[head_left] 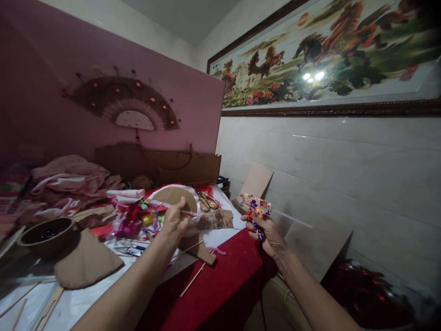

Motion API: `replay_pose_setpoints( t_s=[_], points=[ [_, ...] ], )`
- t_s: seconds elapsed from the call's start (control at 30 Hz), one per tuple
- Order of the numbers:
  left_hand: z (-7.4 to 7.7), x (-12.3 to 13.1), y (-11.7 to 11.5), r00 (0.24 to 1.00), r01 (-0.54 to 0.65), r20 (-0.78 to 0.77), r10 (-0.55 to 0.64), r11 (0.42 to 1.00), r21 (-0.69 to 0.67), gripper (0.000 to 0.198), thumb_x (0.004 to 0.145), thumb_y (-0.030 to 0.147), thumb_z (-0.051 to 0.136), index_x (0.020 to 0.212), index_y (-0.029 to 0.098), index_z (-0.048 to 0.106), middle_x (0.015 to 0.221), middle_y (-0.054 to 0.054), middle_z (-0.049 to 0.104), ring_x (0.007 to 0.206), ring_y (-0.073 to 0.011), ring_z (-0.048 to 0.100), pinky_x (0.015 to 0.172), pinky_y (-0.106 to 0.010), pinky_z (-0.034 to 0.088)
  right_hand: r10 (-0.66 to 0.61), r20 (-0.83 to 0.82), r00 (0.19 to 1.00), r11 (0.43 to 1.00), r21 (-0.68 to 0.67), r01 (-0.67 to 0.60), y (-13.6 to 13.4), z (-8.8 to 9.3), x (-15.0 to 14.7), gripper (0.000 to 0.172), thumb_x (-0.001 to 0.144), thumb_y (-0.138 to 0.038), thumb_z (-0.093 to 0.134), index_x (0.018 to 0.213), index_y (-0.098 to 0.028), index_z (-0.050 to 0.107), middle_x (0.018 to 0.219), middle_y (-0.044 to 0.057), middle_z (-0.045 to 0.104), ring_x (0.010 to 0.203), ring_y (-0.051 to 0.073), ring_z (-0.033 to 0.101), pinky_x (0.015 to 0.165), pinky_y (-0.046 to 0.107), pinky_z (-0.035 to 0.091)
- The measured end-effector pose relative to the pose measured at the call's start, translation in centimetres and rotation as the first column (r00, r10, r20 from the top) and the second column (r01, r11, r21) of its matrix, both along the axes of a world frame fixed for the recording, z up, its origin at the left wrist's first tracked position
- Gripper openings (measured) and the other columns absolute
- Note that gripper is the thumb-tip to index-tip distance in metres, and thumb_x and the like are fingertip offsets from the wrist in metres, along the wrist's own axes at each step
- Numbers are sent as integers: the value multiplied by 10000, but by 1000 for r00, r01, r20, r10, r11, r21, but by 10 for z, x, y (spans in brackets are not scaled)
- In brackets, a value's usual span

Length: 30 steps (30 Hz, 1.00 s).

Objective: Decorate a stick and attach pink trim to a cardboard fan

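Observation:
My left hand [177, 218] grips the near edge of a round cardboard disc [168, 196], thumb on its brown face. White fabric wraps the disc's rim, and a pale strip or stick lies by my fingers. Out to the right, my right hand [270, 233] is closed around the handle of a flower-patterned glue gun [255, 207]. Its dark cord [262, 294] hangs down past the table edge. The gun and the disc are apart. Gold-handled scissors [208, 200] lie just beyond the disc.
A brown bowl [48, 234], a cut cardboard piece [86, 262], bagged colourful craft bits [129, 220] and crumpled pink cloth [76, 177] crowd the left. Thin sticks [195, 277] rest on the red cloth [230, 276]. A decorated fan [127, 101] hangs on a pink board behind.

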<state>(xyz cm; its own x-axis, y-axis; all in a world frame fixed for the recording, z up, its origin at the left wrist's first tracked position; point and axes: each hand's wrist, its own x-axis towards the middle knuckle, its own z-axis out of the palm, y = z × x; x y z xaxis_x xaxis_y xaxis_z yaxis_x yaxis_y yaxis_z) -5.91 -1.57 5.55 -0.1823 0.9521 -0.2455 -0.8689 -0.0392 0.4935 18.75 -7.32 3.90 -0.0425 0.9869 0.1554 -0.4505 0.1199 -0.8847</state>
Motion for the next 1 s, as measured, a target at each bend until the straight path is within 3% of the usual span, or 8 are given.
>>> replay_pose_setpoints(
  t_s=[0.23, 0.33, 0.43, 0.6, 0.67, 0.73, 0.8, 1.0],
  points=[
    [24, -21, -34, 999, -29, 25, 29, 999, 18, 215, 756, -61, 523, 665, 114, 607, 534, -8, 623, 479, -86, 586, 511, -169, 482, 133, 82, 988, 990, 28, -135, -28, 23, -27, 240, 757, -386, 668, 844, -178, 587, 658, -7, 584, 427, 43, 353, 356, 145, 298],
    [29, -37, -50, 998, -46, 32, 45, 999, 12, 214, 785, -42, 501, 680, 109, 611, 570, -24, 649, 508, -98, 612, 522, -184, 499, 71, 265, 962, 985, 132, -109, -34, 27, -42, 321, 784, -467, 608, 728, -152, 634, 512, -20, 518, 406, 62, 384, 377, 180, 318],
    [29, -52, -65, 996, -53, 79, 53, 999, 0, 214, 808, -20, 485, 694, 118, 604, 566, -13, 650, 500, -106, 619, 552, -219, 528, -3, 530, 848, 967, 218, -132, -41, 26, -62, 459, 827, -514, 519, 586, -143, 639, 433, -4, 500, 381, 81, 421, 406, 217, 331],
    [19, -66, -82, 988, -12, 155, 4, 999, 50, 224, 833, 5, 456, 781, 134, 632, 587, -17, 674, 585, -141, 662, 712, -324, 563, -80, 757, 649, 944, 267, -196, -59, 21, -97, 340, 825, -436, 552, 632, -182, 672, 553, 24, 620, 519, 155, 556, 526, 265, 438],
    [16, -69, -87, 986, -6, 164, -6, 998, 70, 226, 832, 4, 458, 838, 130, 645, 593, -28, 682, 602, -151, 671, 727, -330, 561, -69, 760, 646, 929, 285, -236, -65, 20, -108, 241, 840, -394, 545, 847, -213, 703, 769, 38, 694, 712, 197, 623, 674, 300, 484],
    [15, -70, -90, 986, 1, 167, -18, 995, 100, 237, 835, 6, 454, 903, 121, 650, 623, -48, 699, 622, -162, 679, 737, -335, 560, -55, 748, 662, 917, 301, -263, -69, 20, -117, 264, 853, -364, 533, 1049, -241, 660, 985, 44, 688, 928, 227, 611, 841, 348, 461],
    [15, -71, -92, 984, 8, 175, -30, 992, 125, 255, 839, 10, 448, 955, 119, 647, 642, -57, 709, 625, -167, 682, 756, -343, 556, -49, 765, 642, 912, 296, -283, -71, 20, -124, 295, 853, -351, 532, 1108, -238, 630, 1058, 51, 668, 1029, 243, 573, 928, 382, 414],
    [17, -71, -94, 977, 9, 208, -42, 987, 158, 276, 840, 0, 441, 988, 121, 640, 563, -23, 684, 567, -155, 667, 810, -369, 539, -75, 863, 499, 916, 257, -308, -71, 15, -131, 259, 870, -374, 485, 928, -202, 670, 816, 47, 686, 764, 215, 607, 783, 339, 456]
  ],
)
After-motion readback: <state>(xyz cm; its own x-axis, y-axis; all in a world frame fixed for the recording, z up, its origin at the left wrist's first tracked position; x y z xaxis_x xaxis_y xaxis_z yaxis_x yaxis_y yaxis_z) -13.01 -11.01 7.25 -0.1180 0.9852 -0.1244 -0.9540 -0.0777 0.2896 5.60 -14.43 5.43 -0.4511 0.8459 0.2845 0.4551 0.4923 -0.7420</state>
